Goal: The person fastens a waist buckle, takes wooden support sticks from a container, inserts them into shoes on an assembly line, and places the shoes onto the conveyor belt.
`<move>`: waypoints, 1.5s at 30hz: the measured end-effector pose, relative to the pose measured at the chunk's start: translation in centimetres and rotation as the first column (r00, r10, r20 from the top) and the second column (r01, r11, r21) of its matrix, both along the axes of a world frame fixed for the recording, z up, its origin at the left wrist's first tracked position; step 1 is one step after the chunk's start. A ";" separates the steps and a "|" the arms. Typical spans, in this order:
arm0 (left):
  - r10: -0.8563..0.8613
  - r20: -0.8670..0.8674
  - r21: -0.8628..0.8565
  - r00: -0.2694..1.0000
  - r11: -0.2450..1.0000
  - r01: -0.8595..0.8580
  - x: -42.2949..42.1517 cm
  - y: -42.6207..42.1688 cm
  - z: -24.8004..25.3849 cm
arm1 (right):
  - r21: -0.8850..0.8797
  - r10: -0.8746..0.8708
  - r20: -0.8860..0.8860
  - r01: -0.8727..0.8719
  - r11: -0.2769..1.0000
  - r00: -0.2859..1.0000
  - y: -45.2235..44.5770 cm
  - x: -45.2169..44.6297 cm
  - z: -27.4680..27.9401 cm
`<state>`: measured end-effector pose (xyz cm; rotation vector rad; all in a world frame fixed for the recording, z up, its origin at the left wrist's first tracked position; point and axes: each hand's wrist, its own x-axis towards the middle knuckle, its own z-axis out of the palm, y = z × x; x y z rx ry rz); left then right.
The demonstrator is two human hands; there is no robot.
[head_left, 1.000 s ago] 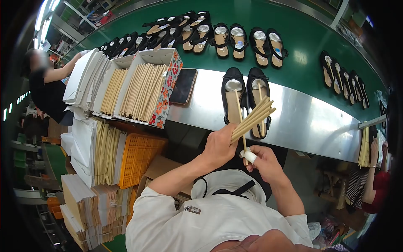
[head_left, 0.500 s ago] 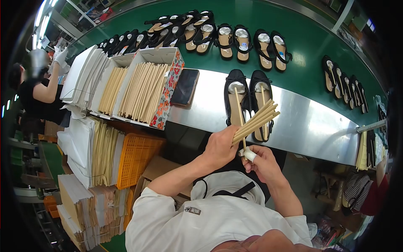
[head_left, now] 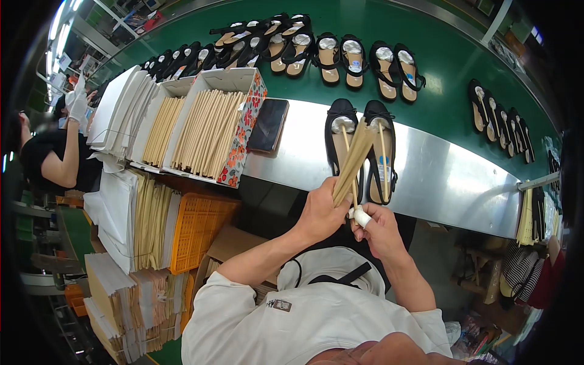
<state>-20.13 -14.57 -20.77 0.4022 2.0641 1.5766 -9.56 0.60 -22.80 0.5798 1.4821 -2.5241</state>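
A: What is lying around the hands?
B: A metal ledge (head_left: 450, 176) is running just ahead of them, bearing a pair of black slingback flats (head_left: 342, 143). A phone (head_left: 267, 126) is lying ahead of the left hand (head_left: 322, 210), to its left. Farther left, a floral-sided box (head_left: 238, 131) is holding upright wooden sticks (head_left: 207, 131), and an orange crate (head_left: 204, 231) is standing lower down.
A: And farther out?
B: Beyond the ledge, a green work surface (head_left: 438, 79) is carrying more black flats (head_left: 354, 61) in rows. Far to the left of the hands, a person in black (head_left: 61, 161) is raising a white-gloved hand (head_left: 78, 103).
A: Is any writing showing?
B: A blue-and-white label (head_left: 383, 161) is showing inside the right shoe of the near pair, and a dark patch (head_left: 281, 305) is sitting on the wearer's white shirt (head_left: 255, 328). Both are too small to read.
A: How are the hands working?
B: The left is closing around a bundle of sticks (head_left: 354, 161), which is fanning out over the pair. The right hand (head_left: 378, 230), with white tape (head_left: 362, 218) around a digit, is pinching the near end of a single stick (head_left: 347, 139). That stick is reaching into the left shoe, toward the pale toe stuffing (head_left: 342, 125). Another stick (head_left: 384, 173) is lying in the right shoe.
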 end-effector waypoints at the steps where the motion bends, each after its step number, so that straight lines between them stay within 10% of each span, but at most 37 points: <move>1: -0.003 -0.002 -0.001 1.000 1.000 0.003 -0.1 0.0 0.0 | -0.001 -0.003 -0.002 0.003 1.000 1.000 0.0 -0.1 -0.2; 18: 0.003 0.167 -0.047 0.986 0.999 0.005 -1.0 0.7 0.4 | -0.030 0.065 0.048 -0.064 0.998 0.997 0.1 -0.6 -0.2; 24: -0.012 0.135 -0.021 0.991 1.000 0.015 -0.7 0.6 0.9 | 0.224 0.046 -0.026 -0.039 0.974 0.999 -0.7 -0.5 -0.8; 27: -0.015 0.169 0.012 0.985 1.000 0.013 -0.8 0.4 1.2 | 0.501 0.022 -0.145 0.054 0.863 0.989 -1.2 -0.4 -0.6; 29: -0.025 0.172 0.024 0.985 1.000 0.021 -0.9 0.3 1.3 | 0.827 0.157 -0.357 0.233 0.512 0.921 -1.0 -0.5 -0.5; 33: -0.006 0.198 0.009 0.980 1.000 0.005 -0.9 0.4 1.6 | 0.876 0.240 -0.478 0.436 0.208 0.845 -0.5 -1.0 0.0; 36: 0.033 0.204 0.025 0.978 0.999 -0.039 -0.1 0.3 1.4 | 0.854 0.219 -0.515 0.472 0.219 0.829 -0.4 -0.7 0.0; 39: 0.119 0.159 0.117 0.980 0.983 -0.138 1.7 -0.1 0.5 | 0.837 0.125 -0.258 0.157 0.525 0.958 -0.2 -0.3 0.1; 41: 0.223 0.057 0.180 0.973 0.956 -0.230 3.0 -0.4 -0.2 | 0.530 0.072 -0.143 0.015 0.848 0.987 0.0 -0.6 0.7; 45: 0.369 0.085 0.313 0.926 0.872 -0.376 4.4 -0.8 -2.4 | 0.356 0.089 -0.045 -0.067 0.932 0.995 0.5 -1.2 1.7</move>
